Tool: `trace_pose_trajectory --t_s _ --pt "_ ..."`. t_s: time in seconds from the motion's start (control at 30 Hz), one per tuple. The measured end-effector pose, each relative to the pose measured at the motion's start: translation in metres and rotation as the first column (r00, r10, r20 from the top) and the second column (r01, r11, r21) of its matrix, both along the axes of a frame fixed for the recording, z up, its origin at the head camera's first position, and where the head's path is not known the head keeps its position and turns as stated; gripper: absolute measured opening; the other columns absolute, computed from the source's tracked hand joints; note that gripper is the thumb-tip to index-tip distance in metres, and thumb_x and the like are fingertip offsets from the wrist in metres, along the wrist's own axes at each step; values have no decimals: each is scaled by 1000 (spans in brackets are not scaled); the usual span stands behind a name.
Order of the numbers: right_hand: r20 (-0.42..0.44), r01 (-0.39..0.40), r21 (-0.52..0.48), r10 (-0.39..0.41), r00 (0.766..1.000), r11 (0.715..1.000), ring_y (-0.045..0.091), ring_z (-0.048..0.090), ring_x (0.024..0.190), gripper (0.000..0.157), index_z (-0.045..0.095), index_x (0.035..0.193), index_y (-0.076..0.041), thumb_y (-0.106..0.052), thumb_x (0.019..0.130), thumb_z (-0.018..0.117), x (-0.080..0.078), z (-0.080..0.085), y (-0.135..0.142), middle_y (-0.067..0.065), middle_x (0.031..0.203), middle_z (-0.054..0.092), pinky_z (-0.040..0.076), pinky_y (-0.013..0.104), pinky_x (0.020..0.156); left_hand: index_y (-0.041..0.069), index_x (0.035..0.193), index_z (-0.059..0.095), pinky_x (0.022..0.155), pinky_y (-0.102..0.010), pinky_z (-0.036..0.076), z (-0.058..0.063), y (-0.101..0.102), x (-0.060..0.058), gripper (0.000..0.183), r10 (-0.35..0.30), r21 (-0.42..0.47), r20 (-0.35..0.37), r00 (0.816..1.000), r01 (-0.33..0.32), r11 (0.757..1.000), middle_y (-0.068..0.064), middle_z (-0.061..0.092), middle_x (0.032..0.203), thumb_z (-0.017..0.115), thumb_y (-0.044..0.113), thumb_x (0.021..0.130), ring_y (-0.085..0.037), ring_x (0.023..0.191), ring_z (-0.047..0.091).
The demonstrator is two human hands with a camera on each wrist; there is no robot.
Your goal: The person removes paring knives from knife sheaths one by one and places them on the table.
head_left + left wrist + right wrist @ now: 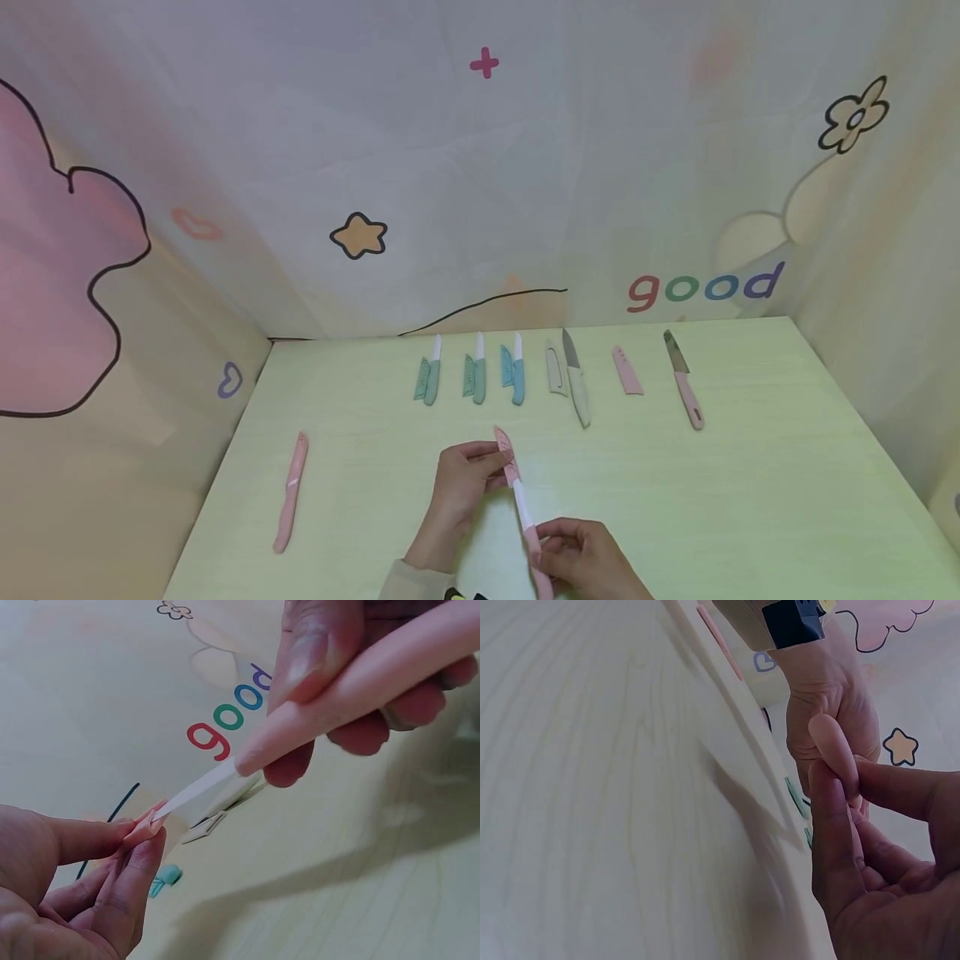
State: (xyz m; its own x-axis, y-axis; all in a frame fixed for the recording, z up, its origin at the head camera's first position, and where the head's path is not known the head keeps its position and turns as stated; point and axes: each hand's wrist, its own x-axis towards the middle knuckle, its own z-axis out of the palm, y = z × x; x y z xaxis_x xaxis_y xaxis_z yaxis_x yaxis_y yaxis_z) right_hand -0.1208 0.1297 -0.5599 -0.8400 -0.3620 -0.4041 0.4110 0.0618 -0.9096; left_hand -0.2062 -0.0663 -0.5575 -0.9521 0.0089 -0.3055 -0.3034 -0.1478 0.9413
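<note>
In the head view my left hand (461, 479) pinches a pink knife sheath (501, 437) between thumb and fingers. My right hand (588, 554) grips the pink handle (360, 682) of a knife. Between the hands runs its white blade (522, 504), its tip end inside the mouth of the sheath and the rest bare. Knife and sheath are nearly in line, held above the table. Seen from the right wrist, the rounded handle end (831, 742) sticks out past the right thumb and fingers.
At the left of the table (360, 517) lies another pink knife (291, 496). Along the back lie several green and blue knives (519, 383) beside their sheaths, a white-handled knife (577, 387), a pale sheath (555, 368), a pink sheath (627, 372) and a pink-handled knife (687, 396).
</note>
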Motion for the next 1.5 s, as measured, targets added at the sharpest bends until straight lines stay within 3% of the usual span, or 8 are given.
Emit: trace_pose_trajectory --t_s 0.27,0.6,1.03,1.5 --pt "35 -12 30 11 999 999 12 66 75 32 69 118 7 -8 90 74 2 -1 1 2 85 69 61 25 67 -11 111 71 72 -30 65 0 -6 -4 25 39 -50 5 999 -38 998 -15 78 93 76 4 92 -14 74 75" --pt "6 -11 35 11 1000 999 15 68 74 34 67 121 11 -7 92 73 1 0 6 3 86 67 63 29 68 -10 109 72 69 -28 65 0 -12 -3 24 64 -80 1 998 -64 995 -16 79 93 77 4 91 -14 72 74" --pt "-25 35 9 -35 999 999 15 71 75 38 65 124 12 -8 92 72 -3 0 11 2 86 72 63 30 70 -10 110 73 68 -30 65 -3 -13 8 27 14 -68 20 1000 -13 998 -15 79 91 79 5 88 -14 70 74" --pt "-47 117 16 -117 992 993 16 73 81 47 58 132 17 -11 96 71 -8 0 13 17 103 78 64 30 73 -4 111 76 61 -22 60 -4 -6 21 29 -44 -131 26 999 47 990 -9 78 90 81 12 88 -9 65 70"
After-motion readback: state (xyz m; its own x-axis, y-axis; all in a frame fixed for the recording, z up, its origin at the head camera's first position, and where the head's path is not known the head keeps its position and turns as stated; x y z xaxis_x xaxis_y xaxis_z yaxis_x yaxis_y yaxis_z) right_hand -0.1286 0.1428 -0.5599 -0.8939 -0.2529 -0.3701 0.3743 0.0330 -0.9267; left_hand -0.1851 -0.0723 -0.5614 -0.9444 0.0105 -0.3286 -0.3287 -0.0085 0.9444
